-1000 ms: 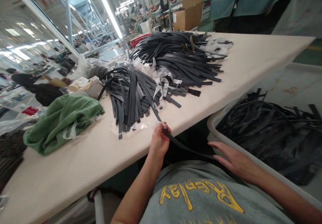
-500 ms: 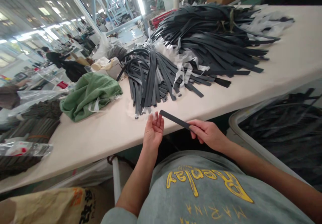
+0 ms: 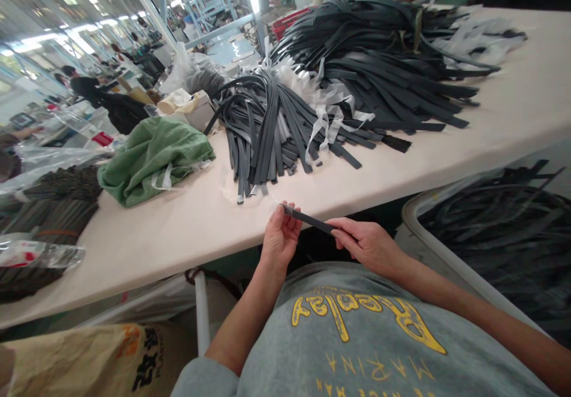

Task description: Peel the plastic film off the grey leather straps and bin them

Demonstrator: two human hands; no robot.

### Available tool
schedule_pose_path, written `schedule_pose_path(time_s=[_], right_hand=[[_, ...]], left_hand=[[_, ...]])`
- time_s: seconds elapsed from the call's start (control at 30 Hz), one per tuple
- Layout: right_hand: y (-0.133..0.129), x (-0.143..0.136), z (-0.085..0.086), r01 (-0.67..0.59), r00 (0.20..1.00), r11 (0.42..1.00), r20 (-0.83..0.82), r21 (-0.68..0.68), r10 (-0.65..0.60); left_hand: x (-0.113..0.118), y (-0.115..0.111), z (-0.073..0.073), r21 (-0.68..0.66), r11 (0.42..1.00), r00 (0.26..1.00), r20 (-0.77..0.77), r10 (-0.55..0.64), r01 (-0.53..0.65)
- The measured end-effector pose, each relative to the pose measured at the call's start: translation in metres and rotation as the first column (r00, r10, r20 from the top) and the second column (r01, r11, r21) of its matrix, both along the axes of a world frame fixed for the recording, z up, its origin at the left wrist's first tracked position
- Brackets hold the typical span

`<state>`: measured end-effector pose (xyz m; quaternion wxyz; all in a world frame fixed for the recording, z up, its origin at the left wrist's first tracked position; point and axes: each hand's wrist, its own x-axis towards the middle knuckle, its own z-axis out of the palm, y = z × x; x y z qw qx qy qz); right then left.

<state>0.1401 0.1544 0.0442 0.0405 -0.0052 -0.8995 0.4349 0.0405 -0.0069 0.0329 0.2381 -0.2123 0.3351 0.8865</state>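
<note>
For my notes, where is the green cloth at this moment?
In the head view, the green cloth lies on the table, toward the left, beside the fanned dark strips.

The left forearm (image 3: pixel 252 308) was angled upward and slightly inward, with the left grip (image 3: pixel 282 233) raised at its end, the palm partly turned toward the body, the thumb pressed near the index finger and the other fingers loosely curled. The right forearm (image 3: pixel 464 305) was extended inward from the side, and the right grip (image 3: pixel 368 242) was pointed toward the left one, its thumb and index finger pinched together. The two were held apart, and both forearms were left bare.
</note>
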Motion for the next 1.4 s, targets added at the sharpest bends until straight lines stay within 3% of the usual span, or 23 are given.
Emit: schedule_pose_path(time_s=[0.13, 0.23, 0.37, 0.57, 0.63, 0.77, 0.83, 0.97, 1.07, 1.17, 1.27, 1.33, 1.4], right_hand=[[0.002, -0.002, 0.000, -0.058, 0.995, 0.994, 0.073, -0.098, 0.065], [0.025, 0.008, -0.001, -0.096, 0.973, 0.965, 0.180, -0.243, 0.142], [0.056, 0.019, -0.010, -0.045, 0.956, 0.967, 0.271, -0.251, 0.114], [0.017, 0.003, -0.018, -0.105, 0.963, 0.957, 0.214, -0.271, 0.166], [0.017, 0.002, -0.019, -0.134, 0.954, 0.943, 0.219, -0.304, 0.206], [0.057, 0.013, -0.026, -0.117, 0.907, 0.934, 0.346, -0.337, 0.238], [0.069, 0.016, -0.028, -0.080, 0.909, 0.945, 0.366, -0.318, 0.201], [0.038, 0.004, -0.026, -0.139, 0.930, 0.949, 0.292, -0.282, 0.223], [0.014, -0.005, -0.023, -0.197, 0.936, 0.940, 0.233, -0.279, 0.265], [0.032, 0.000, -0.029, -0.195, 0.915, 0.935, 0.289, -0.296, 0.282], [0.059, 0.008, -0.038, -0.118, 0.909, 0.957, 0.358, -0.267, 0.212], [0.056, 0.006, -0.039, -0.096, 0.915, 0.963, 0.359, -0.251, 0.184], [0.037, -0.002, -0.035, -0.131, 0.925, 0.957, 0.317, -0.258, 0.212]], left_hand=[[0.023, 0.003, -0.015, 0.014, 0.996, 0.996, -0.024, -0.088, 0.088], [0.029, -0.004, -0.021, -0.011, 1.000, 1.000, -0.020, -0.021, 0.021], [0.037, -0.015, -0.028, -0.031, 0.999, 0.999, -0.015, 0.039, -0.040], [0.066, -0.002, -0.044, -0.021, 0.974, 0.974, 0.037, -0.223, 0.223], [0.067, -0.001, -0.044, -0.042, 0.981, 0.981, 0.020, -0.191, 0.192], [0.063, -0.012, -0.045, -0.084, 0.996, 0.999, 0.002, -0.035, 0.035], [0.064, -0.014, -0.047, -0.093, 0.995, 0.999, 0.016, -0.029, 0.031], [0.070, -0.006, -0.050, -0.083, 0.987, 0.990, 0.020, -0.137, 0.139], [0.069, -0.004, -0.048, -0.098, 0.988, 0.991, -0.041, -0.126, 0.121], [0.064, -0.010, -0.048, -0.135, 0.991, 0.998, -0.060, -0.031, 0.023], [0.063, -0.014, -0.053, -0.142, 0.990, 0.999, -0.025, -0.028, 0.024], [0.065, -0.011, -0.056, -0.135, 0.988, 0.997, 0.000, -0.074, 0.073], [0.067, -0.005, -0.056, -0.127, 0.985, 0.993, -0.003, -0.120, 0.119]])
